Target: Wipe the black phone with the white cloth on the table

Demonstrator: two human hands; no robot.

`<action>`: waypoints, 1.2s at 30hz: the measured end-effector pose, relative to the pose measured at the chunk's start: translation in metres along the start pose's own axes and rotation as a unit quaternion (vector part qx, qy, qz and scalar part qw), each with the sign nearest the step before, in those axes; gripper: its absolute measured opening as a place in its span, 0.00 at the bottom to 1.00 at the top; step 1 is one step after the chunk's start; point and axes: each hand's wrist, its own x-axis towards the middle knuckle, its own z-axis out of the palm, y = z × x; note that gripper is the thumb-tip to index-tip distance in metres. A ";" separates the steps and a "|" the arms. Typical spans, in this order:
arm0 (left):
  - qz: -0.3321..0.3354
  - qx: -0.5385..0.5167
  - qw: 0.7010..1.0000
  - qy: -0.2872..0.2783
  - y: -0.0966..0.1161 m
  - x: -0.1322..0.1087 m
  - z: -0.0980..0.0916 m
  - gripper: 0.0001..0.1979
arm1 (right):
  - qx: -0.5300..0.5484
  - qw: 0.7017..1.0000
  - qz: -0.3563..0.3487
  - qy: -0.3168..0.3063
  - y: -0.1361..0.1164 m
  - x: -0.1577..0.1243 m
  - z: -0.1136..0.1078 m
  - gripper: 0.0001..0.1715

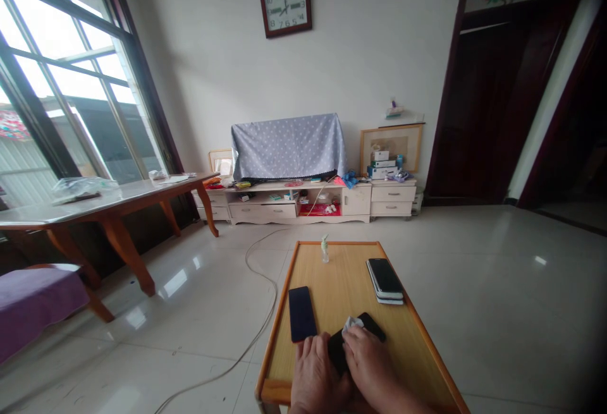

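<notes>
Presently: dark phone [349, 340], flat at the wooden table's [422, 344] near end. Left hand [313, 370] pins its edge, fingers closed; right hand [367, 357] presses a white cloth [351, 323] onto it. Likely stiff, slick, breakable glass; best held by the edges.

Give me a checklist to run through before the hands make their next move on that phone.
1. Dark phone lies flat on the wooden table: ok.
2. Left hand steadies it at its near-left end: ok.
3. Right hand presses the white cloth on the phone: ok.
4. Second phone lies apart on the left, clear of both hands: ok.
5. Stacked phones sit square and away from the table's right edge: ok.
6. Small bottle at the far end stands upright: ok; capped or not: cannot tell.
</notes>
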 end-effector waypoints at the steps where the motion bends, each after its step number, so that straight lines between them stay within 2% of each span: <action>1: 0.004 -0.003 1.000 0.003 -0.001 0.000 0.001 0.21 | 0.005 1.000 -0.012 -0.012 -0.003 -0.005 0.002 0.19; 3: 0.014 -0.012 1.000 0.006 -0.004 0.001 0.003 0.21 | 0.005 0.999 -0.022 -0.023 -0.004 -0.013 0.003 0.15; 5: 0.022 -0.023 0.999 0.009 -0.007 0.001 0.007 0.26 | -0.008 1.000 -0.008 -0.009 0.002 -0.014 -0.001 0.14; 9: 0.020 -0.039 0.999 0.015 -0.012 0.000 0.012 0.31 | -0.041 0.997 0.049 0.052 0.021 0.002 -0.012 0.14; 13: 0.020 -0.044 0.999 0.016 -0.011 0.000 0.011 0.31 | -0.031 0.994 0.066 0.083 0.015 0.016 -0.009 0.14; 16: 0.018 -0.036 0.999 0.013 -0.009 0.001 0.009 0.28 | -0.014 0.998 0.032 0.057 0.003 0.007 0.001 0.15; 19: 0.006 -0.022 1.000 0.002 -0.007 0.002 0.008 0.26 | 0.004 1.000 0.014 0.027 0.004 -0.003 0.006 0.14; 23: 0.009 -0.021 1.000 -0.006 -0.007 0.001 0.008 0.31 | 0.001 0.996 0.077 0.037 0.022 0.004 0.000 0.11; 26: 0.012 -0.031 0.999 0.002 -0.007 0.000 0.007 0.31 | -0.010 0.994 0.094 0.057 0.021 0.017 -0.004 0.14; 29: 0.014 -0.035 0.999 0.010 -0.005 0.000 0.006 0.28 | -0.005 0.997 0.059 0.049 0.005 0.015 0.000 0.16; 32: 0.007 -0.034 0.999 0.019 -0.004 0.001 0.007 0.22 | 0.010 1.000 0.009 0.016 -0.006 0.000 0.004 0.15; 34: 0.005 -0.034 0.999 0.018 -0.006 0.001 0.009 0.23 | 0.014 1.000 0.002 -0.006 -0.002 -0.006 0.004 0.14; 36: 0.013 -0.034 0.999 0.012 -0.009 0.002 0.011 0.27 | 0.008 0.999 0.031 -0.008 0.008 -0.003 -0.001 0.13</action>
